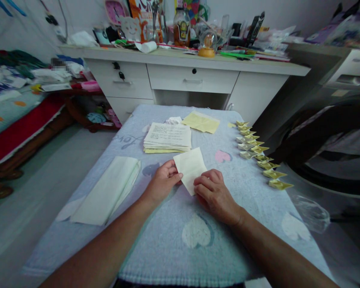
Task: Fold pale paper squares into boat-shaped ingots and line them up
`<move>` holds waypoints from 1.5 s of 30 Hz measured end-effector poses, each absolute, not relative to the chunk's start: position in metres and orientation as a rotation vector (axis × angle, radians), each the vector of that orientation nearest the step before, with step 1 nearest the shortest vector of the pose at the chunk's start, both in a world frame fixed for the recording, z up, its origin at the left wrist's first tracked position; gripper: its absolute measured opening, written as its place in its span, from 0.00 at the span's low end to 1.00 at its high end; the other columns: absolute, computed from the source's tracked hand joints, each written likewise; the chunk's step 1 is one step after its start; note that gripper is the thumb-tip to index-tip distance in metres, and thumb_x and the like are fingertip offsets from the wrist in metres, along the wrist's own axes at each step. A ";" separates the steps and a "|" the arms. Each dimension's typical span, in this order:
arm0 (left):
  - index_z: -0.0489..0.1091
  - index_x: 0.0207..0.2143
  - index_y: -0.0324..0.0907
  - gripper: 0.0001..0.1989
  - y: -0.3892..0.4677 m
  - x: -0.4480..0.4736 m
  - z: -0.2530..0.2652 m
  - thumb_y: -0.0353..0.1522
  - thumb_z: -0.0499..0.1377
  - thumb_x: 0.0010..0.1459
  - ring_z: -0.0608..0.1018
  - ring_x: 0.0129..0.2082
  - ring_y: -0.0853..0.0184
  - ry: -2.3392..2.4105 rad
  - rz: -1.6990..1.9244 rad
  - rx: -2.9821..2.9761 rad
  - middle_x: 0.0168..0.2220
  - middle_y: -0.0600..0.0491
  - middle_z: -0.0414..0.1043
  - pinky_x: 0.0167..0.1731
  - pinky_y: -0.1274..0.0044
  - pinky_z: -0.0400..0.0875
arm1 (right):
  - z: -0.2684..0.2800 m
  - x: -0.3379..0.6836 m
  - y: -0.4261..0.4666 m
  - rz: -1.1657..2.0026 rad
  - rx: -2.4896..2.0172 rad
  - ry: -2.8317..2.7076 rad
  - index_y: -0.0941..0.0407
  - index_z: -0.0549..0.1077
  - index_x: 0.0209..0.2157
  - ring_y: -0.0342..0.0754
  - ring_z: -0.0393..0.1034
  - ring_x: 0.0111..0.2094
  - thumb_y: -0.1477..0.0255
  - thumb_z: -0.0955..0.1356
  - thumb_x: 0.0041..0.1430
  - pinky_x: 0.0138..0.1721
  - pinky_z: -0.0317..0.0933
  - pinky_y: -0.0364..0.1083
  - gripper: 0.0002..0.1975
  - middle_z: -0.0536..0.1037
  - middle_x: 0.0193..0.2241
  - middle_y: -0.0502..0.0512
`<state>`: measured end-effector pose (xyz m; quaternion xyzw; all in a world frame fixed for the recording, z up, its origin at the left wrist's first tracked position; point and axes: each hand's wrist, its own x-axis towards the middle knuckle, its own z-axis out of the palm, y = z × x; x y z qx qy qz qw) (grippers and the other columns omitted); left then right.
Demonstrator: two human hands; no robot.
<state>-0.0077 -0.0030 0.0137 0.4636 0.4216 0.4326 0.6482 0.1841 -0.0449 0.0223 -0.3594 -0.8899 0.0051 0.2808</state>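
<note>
A small cream sheet of paper (189, 167) is held tilted over the middle of the cloth-covered table. My left hand (165, 176) pinches its left edge, thumb on top. At its lower right corner, my right hand (211, 192) has curled fingers closed on the paper; its thumb is hidden. Just beyond lies a stack of written paper sheets (168, 136) with yellow ones at the bottom. A loose yellow sheet (201, 121) rests behind it to the right. Several folded paper boats (259, 149), yellow and whitish, stand in a row along the table's right side.
A folded pale sheet (108, 190) lies at the left of the blue tablecloth (156, 240). Behind stands a white desk (195, 78) crowded with a jar (181, 30) and other items. A washing machine (342, 92) is at the right, a bed (18, 108) at the left.
</note>
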 end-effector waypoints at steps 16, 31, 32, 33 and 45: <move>0.68 0.52 0.43 0.18 -0.011 -0.011 0.011 0.28 0.52 0.60 0.78 0.38 0.65 1.025 0.786 1.744 0.39 0.53 0.78 0.43 0.75 0.68 | 0.022 0.189 -0.047 -0.087 -0.975 -2.247 0.55 0.71 0.37 0.49 0.62 0.40 0.77 0.66 0.61 0.48 0.54 0.54 0.04 0.77 0.35 0.53; 0.66 0.52 0.43 0.19 -0.020 -0.011 0.025 0.26 0.51 0.58 0.76 0.33 0.69 0.903 0.654 1.928 0.33 0.56 0.77 0.36 0.79 0.67 | 0.023 0.192 -0.042 -0.145 -1.047 -2.142 0.54 0.71 0.37 0.49 0.62 0.38 0.76 0.67 0.61 0.43 0.53 0.52 0.03 0.77 0.33 0.52; 0.65 0.52 0.42 0.21 -0.020 -0.011 0.025 0.26 0.54 0.56 0.76 0.32 0.69 0.911 0.655 1.950 0.32 0.57 0.77 0.36 0.79 0.67 | 0.023 0.192 -0.041 -0.146 -1.053 -2.140 0.55 0.71 0.37 0.49 0.61 0.38 0.76 0.66 0.61 0.43 0.53 0.52 0.03 0.77 0.33 0.52; 0.65 0.53 0.42 0.22 -0.021 -0.010 0.024 0.26 0.56 0.54 0.76 0.31 0.69 0.934 0.659 1.973 0.31 0.57 0.76 0.35 0.79 0.67 | 0.023 0.192 -0.041 -0.145 -1.057 -2.138 0.55 0.71 0.37 0.48 0.61 0.37 0.76 0.66 0.61 0.43 0.53 0.52 0.03 0.77 0.33 0.52; 0.66 0.52 0.44 0.20 -0.016 -0.007 0.016 0.29 0.57 0.56 0.80 0.32 0.68 1.232 0.861 1.906 0.32 0.57 0.81 0.37 0.78 0.70 | 0.027 0.187 -0.045 -0.103 -1.018 -2.154 0.55 0.71 0.37 0.48 0.62 0.39 0.77 0.66 0.61 0.43 0.53 0.51 0.04 0.76 0.35 0.53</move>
